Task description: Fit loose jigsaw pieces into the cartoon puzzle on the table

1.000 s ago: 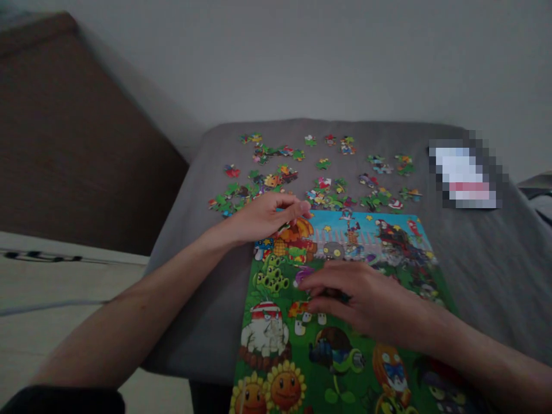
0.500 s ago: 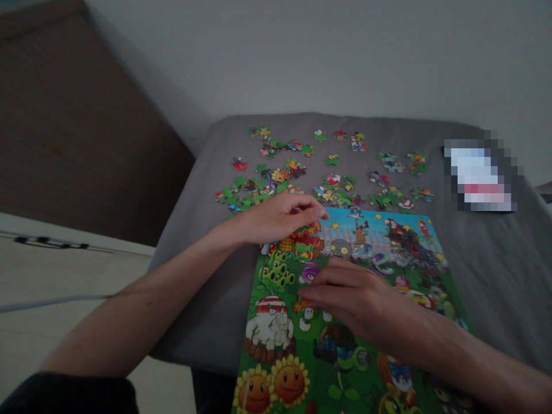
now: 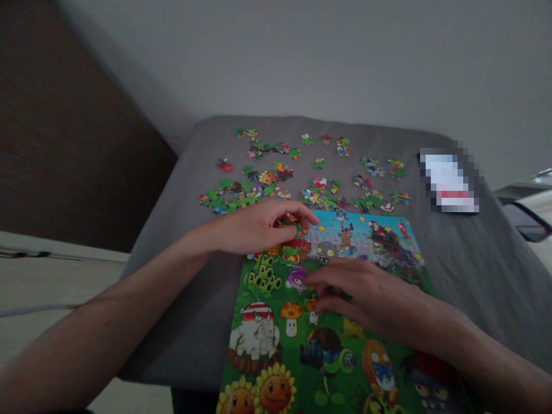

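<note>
A colourful cartoon picture board (image 3: 297, 333), with sunflowers, mushrooms and other plant figures, lies on a grey cloth-covered surface. My left hand (image 3: 263, 227) is over its top left corner, thumb and index finger apart, with nothing visible between them. Lower and to the right, my right hand (image 3: 362, 287) hovers over or rests on the board's middle, near a purple figure and a small mushroom. Its thumb and fingers are apart and I see nothing held. Loose jigsaw pieces (image 3: 267, 178) lie scattered beyond the board's top edge.
A blurred-out phone-like device (image 3: 451, 181) lies on the grey cloth (image 3: 168, 190) at the right. Behind the surface rises a pale wall (image 3: 302, 57). On the left stand a dark brown panel (image 3: 73, 126) and a thin cable (image 3: 38, 309).
The view has shifted, so the board and pieces appear further left. My right thumb has parted from its fingers, uncovering the mushrooms. The left thumb and index finger have spread wider.
</note>
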A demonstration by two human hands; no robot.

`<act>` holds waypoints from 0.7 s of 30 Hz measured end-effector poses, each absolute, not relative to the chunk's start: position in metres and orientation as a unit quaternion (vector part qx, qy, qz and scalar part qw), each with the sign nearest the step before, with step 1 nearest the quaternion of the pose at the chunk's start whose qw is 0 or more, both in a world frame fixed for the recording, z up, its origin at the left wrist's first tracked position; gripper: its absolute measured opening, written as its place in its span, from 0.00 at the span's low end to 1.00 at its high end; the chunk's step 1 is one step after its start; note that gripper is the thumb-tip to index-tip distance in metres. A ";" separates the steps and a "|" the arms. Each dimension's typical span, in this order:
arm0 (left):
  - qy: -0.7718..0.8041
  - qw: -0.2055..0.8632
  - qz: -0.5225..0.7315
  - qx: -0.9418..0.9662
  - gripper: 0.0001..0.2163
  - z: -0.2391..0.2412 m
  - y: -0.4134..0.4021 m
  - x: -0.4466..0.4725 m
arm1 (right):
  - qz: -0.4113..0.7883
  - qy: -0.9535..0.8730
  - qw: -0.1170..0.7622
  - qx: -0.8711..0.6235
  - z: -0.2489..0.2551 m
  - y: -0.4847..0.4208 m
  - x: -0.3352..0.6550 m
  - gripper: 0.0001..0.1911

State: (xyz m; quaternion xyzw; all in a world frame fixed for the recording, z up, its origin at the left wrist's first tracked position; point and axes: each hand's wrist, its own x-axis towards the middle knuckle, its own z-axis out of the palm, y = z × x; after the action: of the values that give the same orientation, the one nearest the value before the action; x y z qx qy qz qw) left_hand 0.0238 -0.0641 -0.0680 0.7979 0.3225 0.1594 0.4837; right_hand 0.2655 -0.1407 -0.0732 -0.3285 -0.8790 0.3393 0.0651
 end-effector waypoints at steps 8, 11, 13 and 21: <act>0.320 0.488 0.159 0.796 0.14 -0.069 -0.065 0.024 | 0.274 -0.905 0.107 -0.309 -0.077 -0.145 0.263 0.17; 0.315 0.485 0.139 0.804 0.17 -0.067 -0.064 0.021 | 0.246 -0.916 0.126 -0.290 -0.077 -0.141 0.263 0.19; 0.302 0.487 0.114 0.812 0.18 -0.066 -0.063 0.020 | 0.234 -0.922 0.138 -0.276 -0.079 -0.137 0.263 0.23; 0.277 0.509 0.075 0.812 0.19 -0.066 -0.063 0.018 | 0.248 -0.936 0.136 -0.211 -0.079 -0.125 0.269 0.09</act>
State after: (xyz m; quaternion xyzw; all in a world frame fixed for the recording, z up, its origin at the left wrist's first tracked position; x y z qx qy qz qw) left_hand 0.0184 -0.0628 -0.0658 0.8117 0.2771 0.0747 0.5087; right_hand 0.2687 -0.1252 -0.0791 -0.2105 -0.9358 0.2480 0.1356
